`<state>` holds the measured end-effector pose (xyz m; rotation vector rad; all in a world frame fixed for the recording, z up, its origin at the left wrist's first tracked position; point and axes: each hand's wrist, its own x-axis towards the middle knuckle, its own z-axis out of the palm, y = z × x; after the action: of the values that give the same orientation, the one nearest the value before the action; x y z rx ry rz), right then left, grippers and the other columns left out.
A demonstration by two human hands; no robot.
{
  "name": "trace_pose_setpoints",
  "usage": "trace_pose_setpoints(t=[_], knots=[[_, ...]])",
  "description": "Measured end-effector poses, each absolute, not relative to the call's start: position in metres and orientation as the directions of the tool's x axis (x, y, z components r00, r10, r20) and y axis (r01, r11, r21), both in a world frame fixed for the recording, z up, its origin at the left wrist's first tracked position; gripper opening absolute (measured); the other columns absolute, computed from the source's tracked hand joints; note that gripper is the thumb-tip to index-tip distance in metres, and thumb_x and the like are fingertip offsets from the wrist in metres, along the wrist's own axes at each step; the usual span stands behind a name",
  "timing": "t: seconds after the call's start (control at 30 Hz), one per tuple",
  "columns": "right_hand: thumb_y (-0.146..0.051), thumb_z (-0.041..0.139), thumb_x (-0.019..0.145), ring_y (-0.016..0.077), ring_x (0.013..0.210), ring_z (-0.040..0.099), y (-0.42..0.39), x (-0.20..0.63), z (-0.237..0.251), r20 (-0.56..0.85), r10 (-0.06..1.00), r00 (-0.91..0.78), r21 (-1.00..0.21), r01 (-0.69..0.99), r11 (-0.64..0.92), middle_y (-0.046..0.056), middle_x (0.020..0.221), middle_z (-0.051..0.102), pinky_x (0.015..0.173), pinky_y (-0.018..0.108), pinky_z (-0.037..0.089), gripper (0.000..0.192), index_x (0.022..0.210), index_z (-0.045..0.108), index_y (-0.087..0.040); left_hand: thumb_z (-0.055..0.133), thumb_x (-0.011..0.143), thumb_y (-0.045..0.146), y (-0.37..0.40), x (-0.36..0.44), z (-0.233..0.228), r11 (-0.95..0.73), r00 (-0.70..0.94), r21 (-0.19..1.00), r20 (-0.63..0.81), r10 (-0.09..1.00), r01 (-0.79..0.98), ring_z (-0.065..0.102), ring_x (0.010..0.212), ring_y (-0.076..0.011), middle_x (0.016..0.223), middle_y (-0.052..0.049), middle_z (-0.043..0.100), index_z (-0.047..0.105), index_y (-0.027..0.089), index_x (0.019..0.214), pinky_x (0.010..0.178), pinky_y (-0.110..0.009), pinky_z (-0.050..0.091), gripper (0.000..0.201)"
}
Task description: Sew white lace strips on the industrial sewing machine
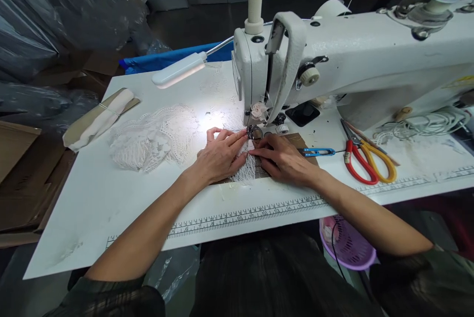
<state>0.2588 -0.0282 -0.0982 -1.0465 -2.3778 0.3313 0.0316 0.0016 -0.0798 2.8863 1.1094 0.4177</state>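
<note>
A strip of white lace (245, 173) lies beneath the presser foot of the white sewing machine (255, 132). My left hand (222, 154) rests on the lace from the left, fingers stretched out flat and their tips close to the foot. From the right, my right hand (283, 159) has its fingers bent and pinched at the strip's edge, just in front of the foot. Under the lace and my right hand is a brown board (296, 140). Part of the lace is hidden by my fingers.
A heap of lace (148, 139) and a fabric-wrapped card (99, 117) lie left. Blue thread snips (318, 151) and red-and-yellow-handled scissors (370, 159) lie right. A lamp (179, 69) lights the work. A printed ruler (237, 219) runs along the front edge; below is a purple basket (353, 245).
</note>
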Motion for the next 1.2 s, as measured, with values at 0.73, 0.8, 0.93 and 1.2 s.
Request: trace_pose_setpoints(t=[0.73,0.8,0.93,1.2], knots=[[-0.014,0.048,0.093,0.0263,0.106,0.051,-0.025,0.259,-0.095,0.317,0.722,-0.615,-0.366,0.623,0.692,0.013,0.108,0.055,0.096,0.048,0.048,0.035,0.123,0.065,-0.021,0.053,0.093,0.029,-0.002,0.034,-0.080,-0.787,0.741,0.015,0.328,0.587,0.617,0.064,0.092,-0.0272,0.124,-0.007,0.069,0.069,0.023,0.112,0.082,-0.049,0.043,0.025],[-0.014,0.046,0.094,0.0268,0.104,0.050,-0.025,0.258,-0.094,0.319,0.729,-0.606,-0.354,0.637,0.685,0.013,0.107,0.054,0.095,0.048,0.049,0.035,0.123,0.063,-0.020,0.051,0.095,0.031,-0.001,0.035,-0.081,-0.773,0.734,-0.001,0.313,0.603,0.635,0.063,0.094,-0.0278,0.126,-0.007,0.068,0.068,0.022,0.114,0.082,-0.048,0.042,0.027],[-0.014,0.042,0.095,0.0271,0.103,0.050,-0.025,0.256,-0.094,0.325,0.732,-0.599,-0.319,0.659,0.681,0.014,0.108,0.053,0.094,0.048,0.050,0.035,0.125,0.060,-0.018,0.047,0.098,0.033,0.001,0.036,-0.083,-0.743,0.712,-0.016,0.298,0.635,0.669,0.062,0.096,-0.0273,0.129,-0.006,0.067,0.067,0.023,0.116,0.080,-0.045,0.041,0.028],[-0.011,0.038,0.094,0.0293,0.104,0.048,-0.023,0.246,-0.091,0.285,0.761,-0.583,-0.225,0.731,0.644,0.017,0.115,0.052,0.089,0.049,0.050,0.033,0.123,0.053,-0.016,0.045,0.100,0.034,0.003,0.042,-0.084,-0.690,0.653,0.012,0.312,0.690,0.723,0.060,0.097,-0.0276,0.131,-0.007,0.065,0.066,0.022,0.117,0.079,-0.044,0.041,0.030]])
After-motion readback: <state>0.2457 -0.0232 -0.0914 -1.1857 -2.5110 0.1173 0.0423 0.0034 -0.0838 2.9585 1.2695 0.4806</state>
